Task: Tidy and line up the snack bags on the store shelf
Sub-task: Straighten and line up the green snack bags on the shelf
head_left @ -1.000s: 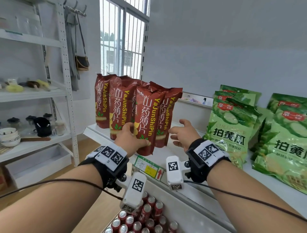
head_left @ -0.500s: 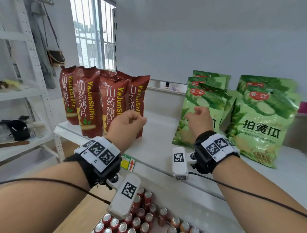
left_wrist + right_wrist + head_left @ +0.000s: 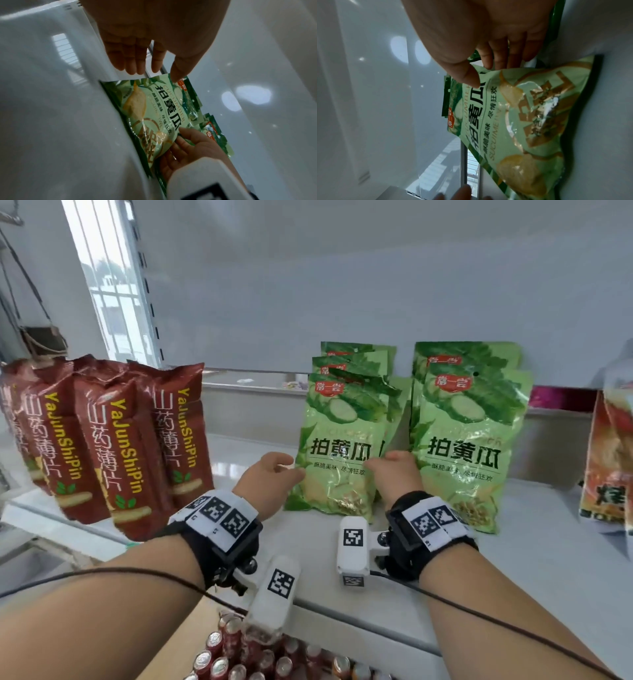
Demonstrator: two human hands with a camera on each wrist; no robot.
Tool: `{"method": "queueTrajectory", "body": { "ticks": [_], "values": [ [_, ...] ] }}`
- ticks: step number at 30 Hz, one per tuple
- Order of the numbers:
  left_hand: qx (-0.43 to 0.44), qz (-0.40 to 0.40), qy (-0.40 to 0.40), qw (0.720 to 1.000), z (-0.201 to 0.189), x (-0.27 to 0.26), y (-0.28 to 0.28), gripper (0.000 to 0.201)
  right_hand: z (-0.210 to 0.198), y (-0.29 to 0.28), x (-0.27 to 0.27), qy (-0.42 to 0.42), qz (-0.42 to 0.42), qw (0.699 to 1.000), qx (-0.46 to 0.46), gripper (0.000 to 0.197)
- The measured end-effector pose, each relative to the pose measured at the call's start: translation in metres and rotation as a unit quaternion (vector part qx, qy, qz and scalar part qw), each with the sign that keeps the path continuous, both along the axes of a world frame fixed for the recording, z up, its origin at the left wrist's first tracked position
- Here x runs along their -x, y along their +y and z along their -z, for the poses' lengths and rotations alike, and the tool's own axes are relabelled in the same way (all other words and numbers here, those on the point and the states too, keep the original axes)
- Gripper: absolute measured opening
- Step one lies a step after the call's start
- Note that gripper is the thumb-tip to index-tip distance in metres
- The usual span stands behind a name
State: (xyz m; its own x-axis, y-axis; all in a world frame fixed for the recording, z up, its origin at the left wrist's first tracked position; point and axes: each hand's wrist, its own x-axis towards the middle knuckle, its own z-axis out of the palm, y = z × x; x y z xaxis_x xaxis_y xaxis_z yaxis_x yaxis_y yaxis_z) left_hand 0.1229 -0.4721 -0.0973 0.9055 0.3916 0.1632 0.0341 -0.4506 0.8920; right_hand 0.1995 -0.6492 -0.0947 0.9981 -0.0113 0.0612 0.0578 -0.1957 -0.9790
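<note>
Green cucumber snack bags stand in two stacks on the white shelf [image 3: 534, 546]. My right hand [image 3: 376, 465] pinches the right edge of the front green bag [image 3: 337, 446] of the left stack. In the right wrist view its thumb [image 3: 469, 79] lies on the bag's [image 3: 530, 121] face and the fingers go behind it. My left hand [image 3: 291, 470] is at the bag's left edge with straight fingers [image 3: 132, 63]; only the thumb tip touches the bag [image 3: 154, 108]. The right green stack [image 3: 469, 440] leans just beside my right hand. A row of red bags [image 3: 113, 446] stands at the left.
Orange snack bags [image 3: 609, 474] stand at the far right of the shelf. Bare shelf lies between the red row and the green bags. Below the shelf's front edge sit several red drink cans [image 3: 239, 655]. The shelf's back wall is close behind the stacks.
Both hands have left the red bags and moved right to the front green bag. The right hand has taken hold of its edge, and my view has turned right.
</note>
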Motion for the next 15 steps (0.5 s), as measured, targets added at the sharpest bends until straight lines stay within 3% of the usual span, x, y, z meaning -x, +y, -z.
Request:
{"method": "queueTrajectory", "body": {
  "ticks": [2,4,7,11,13,15],
  "values": [
    [0.009,-0.019,0.038,0.999,0.005,-0.010,0.000,0.045,0.001,0.000,-0.002,0.010,-0.021,0.999,0.029,0.020],
    [0.028,-0.030,0.074,0.996,0.008,-0.019,0.001,0.056,0.002,0.000,-0.004,0.012,-0.031,0.997,0.074,0.014],
    [0.026,-0.019,0.093,0.995,0.010,-0.030,0.005,0.062,0.002,-0.001,-0.004,-0.002,-0.025,0.992,0.122,0.025],
    [0.022,0.017,0.070,0.997,0.011,-0.039,0.011,0.035,0.001,-0.001,-0.001,-0.034,-0.016,0.990,0.137,0.025],
    [0.051,0.038,0.038,0.997,0.010,-0.039,0.012,0.016,-0.001,-0.002,0.001,-0.058,-0.012,0.994,0.091,0.016],
    [0.134,0.072,-0.005,0.988,0.005,-0.041,0.012,0.008,-0.004,-0.001,0.003,-0.062,-0.015,0.998,0.008,0.014]
  ]
}}
